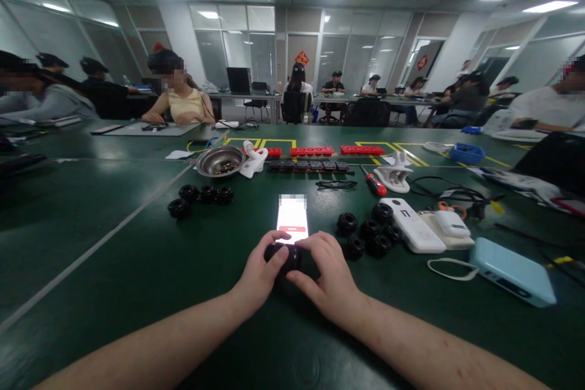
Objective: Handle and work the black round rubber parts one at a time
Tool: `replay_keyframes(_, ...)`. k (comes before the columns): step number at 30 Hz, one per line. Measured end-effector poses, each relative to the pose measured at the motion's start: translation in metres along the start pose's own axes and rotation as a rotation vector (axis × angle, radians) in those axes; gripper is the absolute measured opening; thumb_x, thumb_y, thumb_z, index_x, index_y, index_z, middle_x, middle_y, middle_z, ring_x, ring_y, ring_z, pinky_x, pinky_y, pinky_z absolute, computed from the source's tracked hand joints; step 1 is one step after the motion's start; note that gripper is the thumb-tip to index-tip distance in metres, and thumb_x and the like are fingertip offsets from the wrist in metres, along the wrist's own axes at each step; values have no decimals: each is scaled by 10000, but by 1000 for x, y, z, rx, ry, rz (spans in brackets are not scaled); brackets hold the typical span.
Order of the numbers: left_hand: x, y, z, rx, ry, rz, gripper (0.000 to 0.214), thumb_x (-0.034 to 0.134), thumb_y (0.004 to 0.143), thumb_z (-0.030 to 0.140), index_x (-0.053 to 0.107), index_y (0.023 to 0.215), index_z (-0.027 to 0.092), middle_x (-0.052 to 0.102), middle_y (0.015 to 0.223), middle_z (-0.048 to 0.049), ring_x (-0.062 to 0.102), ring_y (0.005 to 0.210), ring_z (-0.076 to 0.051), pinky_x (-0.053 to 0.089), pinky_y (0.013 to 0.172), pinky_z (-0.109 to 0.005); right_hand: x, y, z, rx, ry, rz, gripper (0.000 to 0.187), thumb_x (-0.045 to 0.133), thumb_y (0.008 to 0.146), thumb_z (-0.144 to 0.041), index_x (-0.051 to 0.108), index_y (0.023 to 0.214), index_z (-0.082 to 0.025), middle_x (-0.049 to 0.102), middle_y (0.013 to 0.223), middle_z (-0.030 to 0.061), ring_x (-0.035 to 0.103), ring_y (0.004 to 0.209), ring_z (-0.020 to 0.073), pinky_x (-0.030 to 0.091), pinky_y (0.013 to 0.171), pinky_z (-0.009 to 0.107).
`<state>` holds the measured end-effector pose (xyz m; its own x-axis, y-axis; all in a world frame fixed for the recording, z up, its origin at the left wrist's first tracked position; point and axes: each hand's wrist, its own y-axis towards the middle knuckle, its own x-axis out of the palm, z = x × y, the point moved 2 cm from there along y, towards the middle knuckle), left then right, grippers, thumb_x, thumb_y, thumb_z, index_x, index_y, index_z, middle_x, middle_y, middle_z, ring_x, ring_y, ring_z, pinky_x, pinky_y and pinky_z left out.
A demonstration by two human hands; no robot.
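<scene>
A black, chunky wheel-like piece is held in front of me, just above or on the green table. My left hand grips its left side, thumb laid across the front and forefinger over the top. On the right side, my right hand pinches it, its forefinger at the upper edge and its thumb at the lower edge. Right behind the fingers is a phone with a lit white screen. Similar black wheel-like pieces lie in two groups, one at left and one at right.
Farther back are a metal bowl with small parts, red strips, a black strip, and a red-handled screwdriver. To the right lie a white power bank, a light-blue box, and cables. Other people sit beyond.
</scene>
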<state>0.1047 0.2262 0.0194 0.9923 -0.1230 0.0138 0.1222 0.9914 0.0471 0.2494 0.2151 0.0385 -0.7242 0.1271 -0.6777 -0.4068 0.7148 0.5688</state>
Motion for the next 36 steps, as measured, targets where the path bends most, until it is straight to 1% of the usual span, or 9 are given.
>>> replay_keyframes(4, 2, 4, -4, -74, -75, -17, 310, 485, 752, 457, 531, 854, 168, 574, 837, -35, 549, 789, -205, 452, 655, -294, 1, -2, -5, -132, -66, -22, 373, 531, 763, -189, 441, 1124, -201, 536, 1083, 75, 462, 1020, 228, 282, 962, 471)
replay_keyframes(6, 1, 4, -4, -69, -85, 1, 272, 500, 753, 425, 527, 856, 175, 573, 798, -16, 553, 757, -190, 447, 665, -290, 1, -3, -5, -112, -65, -5, 413, 540, 752, -232, 416, 1144, -198, 527, 1091, 83, 456, 1034, 238, 271, 966, 489)
replay_keyframes(13, -1, -1, 1, 39, 1, 2, 364, 532, 713, 481, 520, 927, 187, 561, 798, -20, 544, 729, -192, 441, 668, -297, -1, 0, 1, 42, 15, 18, 252, 554, 753, -403, 524, 874, -183, 567, 823, 52, 495, 844, 234, 411, 778, 423)
replay_keyframes(17, 2, 5, -3, -78, -86, -46, 349, 449, 760, 488, 546, 836, 161, 565, 796, -27, 542, 740, -187, 445, 640, -285, 0, -1, -2, -80, -18, -28, 333, 579, 752, -283, 485, 1054, -177, 569, 994, 69, 483, 954, 230, 304, 934, 463)
replay_keyframes(20, 2, 7, -4, -118, -135, 5, 304, 475, 755, 450, 537, 818, 160, 555, 761, -12, 537, 707, -170, 442, 581, -256, 2, -1, -4, -95, -47, -72, 438, 550, 757, -215, 409, 1171, -193, 524, 1126, 76, 446, 1054, 230, 230, 992, 484)
replay_keyframes(24, 1, 3, -2, -107, -126, 69, 323, 502, 735, 475, 496, 901, 198, 540, 751, 5, 545, 663, -170, 454, 533, -263, 1, 0, -1, 17, -20, -19, 527, 635, 685, -369, 425, 1130, -178, 540, 1072, 94, 471, 1001, 263, 315, 923, 508)
replay_keyframes(28, 1, 1, -2, -48, -82, -8, 389, 535, 698, 522, 505, 906, 194, 562, 826, -21, 560, 751, -199, 466, 627, -295, 0, 0, 1, 63, -3, 2, 332, 637, 694, -354, 516, 950, -181, 573, 882, 66, 507, 862, 240, 417, 794, 441)
replay_keyframes(33, 2, 5, -6, -94, -105, -62, 378, 509, 713, 527, 519, 850, 174, 551, 809, -28, 547, 750, -201, 460, 585, -284, 1, -3, -5, -119, -26, -29, 404, 541, 744, -179, 424, 1131, -196, 537, 1082, 73, 466, 1019, 227, 260, 973, 473)
replay_keyframes(36, 1, 3, -4, -53, -98, -12, 335, 538, 714, 483, 502, 873, 190, 541, 781, -6, 543, 681, -170, 449, 569, -264, 2, -3, -3, -66, -28, -6, 467, 580, 721, -250, 396, 1144, -176, 520, 1096, 91, 446, 1042, 245, 247, 977, 489)
